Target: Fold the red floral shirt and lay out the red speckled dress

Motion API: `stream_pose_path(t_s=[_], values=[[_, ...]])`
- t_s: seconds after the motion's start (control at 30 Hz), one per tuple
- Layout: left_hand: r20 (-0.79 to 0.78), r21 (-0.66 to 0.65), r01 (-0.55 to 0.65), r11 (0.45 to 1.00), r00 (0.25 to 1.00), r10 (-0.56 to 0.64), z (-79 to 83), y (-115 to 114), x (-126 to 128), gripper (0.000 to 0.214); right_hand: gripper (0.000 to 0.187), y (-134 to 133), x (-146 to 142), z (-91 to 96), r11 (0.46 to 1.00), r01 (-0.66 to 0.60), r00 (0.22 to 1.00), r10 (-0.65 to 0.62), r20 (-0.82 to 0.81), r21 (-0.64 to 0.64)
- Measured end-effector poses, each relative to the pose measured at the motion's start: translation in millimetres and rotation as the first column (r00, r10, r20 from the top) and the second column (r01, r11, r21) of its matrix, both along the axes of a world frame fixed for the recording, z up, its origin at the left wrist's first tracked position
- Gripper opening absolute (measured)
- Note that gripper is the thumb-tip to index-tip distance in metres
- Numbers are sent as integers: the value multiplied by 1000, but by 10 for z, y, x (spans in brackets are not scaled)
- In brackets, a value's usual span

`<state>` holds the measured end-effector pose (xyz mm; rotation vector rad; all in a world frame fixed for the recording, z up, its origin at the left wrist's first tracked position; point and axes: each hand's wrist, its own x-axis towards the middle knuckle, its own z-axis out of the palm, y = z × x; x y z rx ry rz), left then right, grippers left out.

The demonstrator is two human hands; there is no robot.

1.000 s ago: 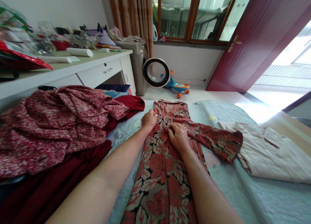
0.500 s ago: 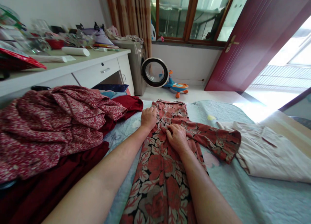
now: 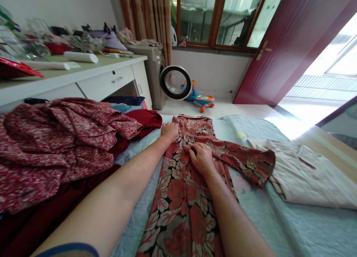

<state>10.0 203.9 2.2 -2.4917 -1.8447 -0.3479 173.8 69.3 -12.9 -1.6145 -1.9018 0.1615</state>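
Observation:
A red and black floral dress (image 3: 184, 197) lies lengthwise on the pale blue quilted bed (image 3: 292, 227), one sleeve spread to the right. My left hand (image 3: 169, 132) is curled on the dress's left edge near the shoulder, fingers closed on the fabric. My right hand (image 3: 201, 158) rests on the middle of the dress, fingers bent and pinching a fold of cloth.
A heap of red patterned and dark red clothes (image 3: 55, 145) fills the left of the bed. A folded beige garment (image 3: 301, 175) lies at the right. Beyond are a cluttered desk (image 3: 83, 74), a washing machine (image 3: 167, 78), a toy car (image 3: 202, 100) and an open maroon door (image 3: 290, 48).
Both hands stay on the dress with only a slight shift; the view has drifted a little to the right and down.

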Motion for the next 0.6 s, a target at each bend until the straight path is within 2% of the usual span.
stream_pose_path(t_s=[0.1,0.23,0.37,0.47,0.6], values=[[13,2,28,1000,1000,-28,2,78,54,37,23,6,3,-10,1000,-2,1000,2,4,2],[16,-59,76,995,997,-75,-75,199,130,41,23,8,3,-16,1000,0,1000,0,4,-1],[25,-134,38,990,999,-34,-159,287,142,59,23,1,-4,0,1000,1,1000,-1,8,-11],[24,-201,3,980,1000,2,-165,299,122,66,22,-6,-10,16,1000,5,1000,-5,6,-11],[28,-165,-14,986,999,18,-124,226,78,67,22,-16,-14,34,1000,9,1000,-9,5,-22]])
